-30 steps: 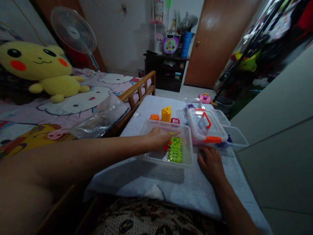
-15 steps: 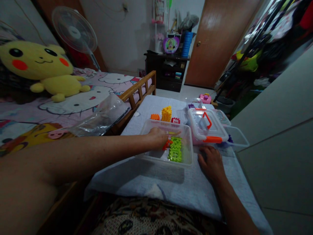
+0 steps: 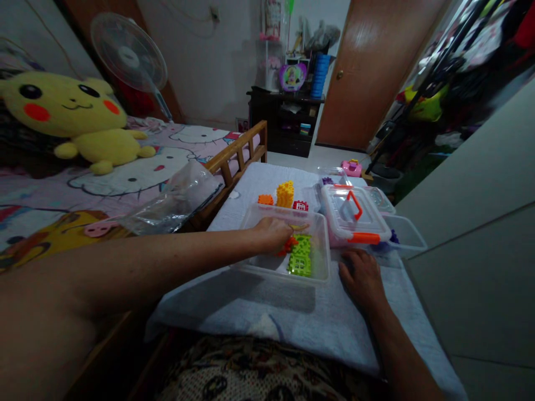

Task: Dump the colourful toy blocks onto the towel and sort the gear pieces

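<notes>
My left hand (image 3: 273, 235) reaches into a clear plastic bin (image 3: 267, 269), its fingers closed around an orange toy block (image 3: 287, 245) that they partly cover. Beside that block, two light-green interlocking blocks (image 3: 300, 253) lie in the bin, the nearer one with a window pattern. A thin yellowish piece (image 3: 299, 227) lies just past my fingertips. My right hand (image 3: 363, 277) rests on the cloth to the right of the bin, fingers loosely spread and holding nothing.
Behind the bin stand an orange block (image 3: 265, 199), stacked yellow blocks (image 3: 285, 194) and a red window block (image 3: 300, 206). A lidded box (image 3: 354, 214) with an orange handle sits right of it, near an open clear container (image 3: 406, 235). A wooden bed rail (image 3: 240, 147) borders the left.
My left hand has shifted slightly and turned over the orange block inside the bin. My right hand stays in place on the cloth.
</notes>
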{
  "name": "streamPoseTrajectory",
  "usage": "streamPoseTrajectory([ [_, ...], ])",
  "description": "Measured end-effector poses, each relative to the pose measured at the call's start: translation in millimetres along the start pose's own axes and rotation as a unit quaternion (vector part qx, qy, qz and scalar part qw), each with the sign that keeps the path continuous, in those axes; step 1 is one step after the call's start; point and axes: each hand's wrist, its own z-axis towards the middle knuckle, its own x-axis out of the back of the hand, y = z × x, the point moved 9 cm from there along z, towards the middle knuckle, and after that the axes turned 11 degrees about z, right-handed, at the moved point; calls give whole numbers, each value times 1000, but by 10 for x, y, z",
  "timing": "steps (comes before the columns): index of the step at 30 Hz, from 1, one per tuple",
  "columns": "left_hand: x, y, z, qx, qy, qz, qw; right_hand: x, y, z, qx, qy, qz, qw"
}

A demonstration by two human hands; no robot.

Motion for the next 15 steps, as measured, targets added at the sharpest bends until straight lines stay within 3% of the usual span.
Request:
streamPoseTrajectory([
  [6,40,8,-54,15,-43,54,998,6,7,3,-7,1,-2,1000],
  [11,75,62,-31,-25,12,66,997,10,2,1,-5,6,2,1000],
  [15,-25,69,0,-49,1,62,997,11,-4,-3,-3,7,8,1000],
])
